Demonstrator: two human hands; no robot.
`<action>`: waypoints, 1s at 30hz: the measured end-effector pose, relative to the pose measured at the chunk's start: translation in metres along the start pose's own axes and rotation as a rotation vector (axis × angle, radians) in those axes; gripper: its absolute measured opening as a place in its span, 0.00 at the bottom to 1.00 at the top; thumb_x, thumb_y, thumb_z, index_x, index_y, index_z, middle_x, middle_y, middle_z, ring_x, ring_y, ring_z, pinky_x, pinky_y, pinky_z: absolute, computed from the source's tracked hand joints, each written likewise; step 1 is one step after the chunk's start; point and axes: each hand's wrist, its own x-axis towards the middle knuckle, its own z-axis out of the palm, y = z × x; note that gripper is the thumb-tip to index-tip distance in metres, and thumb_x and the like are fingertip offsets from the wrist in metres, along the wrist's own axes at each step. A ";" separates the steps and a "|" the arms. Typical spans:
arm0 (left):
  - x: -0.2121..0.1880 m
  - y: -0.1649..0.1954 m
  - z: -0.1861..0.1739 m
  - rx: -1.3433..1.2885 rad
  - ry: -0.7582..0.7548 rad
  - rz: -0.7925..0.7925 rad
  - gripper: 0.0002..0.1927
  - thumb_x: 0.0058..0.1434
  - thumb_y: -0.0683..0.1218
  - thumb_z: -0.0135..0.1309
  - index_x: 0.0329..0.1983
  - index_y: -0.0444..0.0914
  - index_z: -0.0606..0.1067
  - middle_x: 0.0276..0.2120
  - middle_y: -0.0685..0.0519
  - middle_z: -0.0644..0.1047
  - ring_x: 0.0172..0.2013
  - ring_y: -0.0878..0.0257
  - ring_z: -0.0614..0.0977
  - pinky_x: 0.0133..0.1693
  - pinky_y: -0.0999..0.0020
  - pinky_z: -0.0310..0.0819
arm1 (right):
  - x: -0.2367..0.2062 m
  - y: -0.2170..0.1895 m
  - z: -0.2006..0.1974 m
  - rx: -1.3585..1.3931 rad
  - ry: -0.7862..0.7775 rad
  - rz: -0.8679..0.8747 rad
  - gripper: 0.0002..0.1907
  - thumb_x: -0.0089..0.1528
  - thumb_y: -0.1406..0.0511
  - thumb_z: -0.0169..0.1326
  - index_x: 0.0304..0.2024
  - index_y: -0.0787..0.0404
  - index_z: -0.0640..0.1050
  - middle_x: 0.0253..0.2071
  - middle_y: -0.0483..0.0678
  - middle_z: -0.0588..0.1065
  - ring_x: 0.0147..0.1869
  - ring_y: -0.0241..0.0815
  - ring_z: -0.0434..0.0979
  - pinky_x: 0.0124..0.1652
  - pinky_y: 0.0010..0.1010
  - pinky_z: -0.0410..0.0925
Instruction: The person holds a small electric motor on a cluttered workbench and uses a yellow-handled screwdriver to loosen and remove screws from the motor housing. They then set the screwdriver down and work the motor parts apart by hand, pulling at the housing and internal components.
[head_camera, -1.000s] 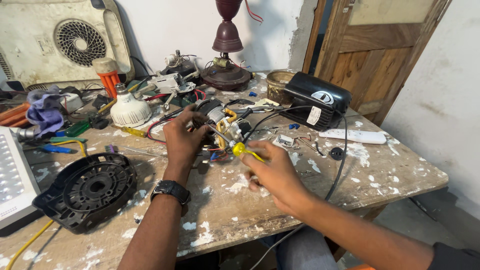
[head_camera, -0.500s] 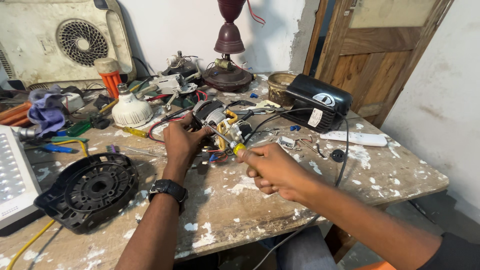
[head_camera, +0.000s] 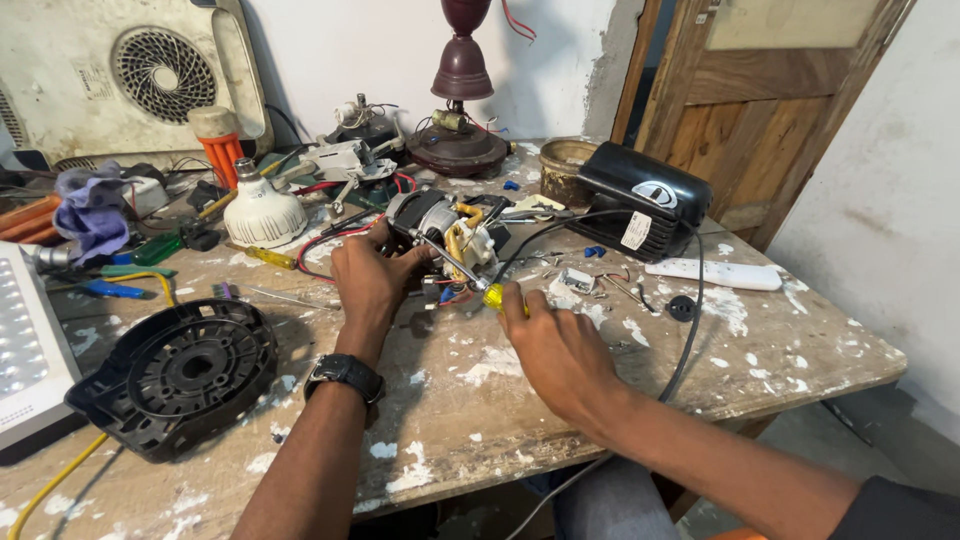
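paint-flecked worktop (head_camera: 480, 400) carrying clutter | left hand (head_camera: 368, 280) gripping small motor (head_camera: 440, 228) at worktop centre | right hand (head_camera: 555, 345) closing around yellow-handled screwdriver (head_camera: 462, 272) | risk: tip slipping into wires if motor is twisting

- Workbench (head_camera: 760, 350): wooden top, worn and flecked with white paint; serves as the landmark for the entries below.
- Wall (head_camera: 560, 60): behind the workbench, white plaster, chipped and grey along its right edge.
- Door (head_camera: 800, 100): behind the workbench's right rear corner, brown panelled wood with a pale upper panel, set in a wooden frame.
- Side wall (head_camera: 890, 190): right of the workbench, off-white and scuffed.
- Floor (head_camera: 900, 440): below the workbench's right edge, grey and bare.
- Light: even and soft over the workbench; faint shadows only.
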 end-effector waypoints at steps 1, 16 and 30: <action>-0.002 0.002 -0.001 -0.002 -0.011 -0.005 0.20 0.46 0.52 0.75 0.33 0.34 0.82 0.23 0.47 0.83 0.23 0.60 0.84 0.27 0.61 0.75 | -0.001 0.002 0.000 -0.032 -0.003 -0.020 0.22 0.64 0.68 0.52 0.59 0.73 0.72 0.40 0.64 0.79 0.28 0.58 0.83 0.27 0.41 0.77; -0.007 0.015 -0.011 0.007 -0.036 -0.019 0.24 0.46 0.51 0.75 0.39 0.31 0.81 0.27 0.44 0.83 0.25 0.57 0.86 0.29 0.60 0.78 | 0.000 0.011 -0.013 0.912 -0.075 0.233 0.24 0.62 0.66 0.56 0.61 0.60 0.73 0.36 0.48 0.83 0.27 0.32 0.78 0.26 0.25 0.71; -0.001 -0.005 0.005 0.096 -0.084 0.111 0.43 0.50 0.53 0.73 0.63 0.30 0.68 0.40 0.39 0.83 0.41 0.45 0.84 0.43 0.53 0.76 | 0.015 0.032 -0.016 1.674 -0.125 0.792 0.15 0.62 0.64 0.56 0.46 0.68 0.81 0.33 0.49 0.76 0.26 0.34 0.68 0.22 0.22 0.60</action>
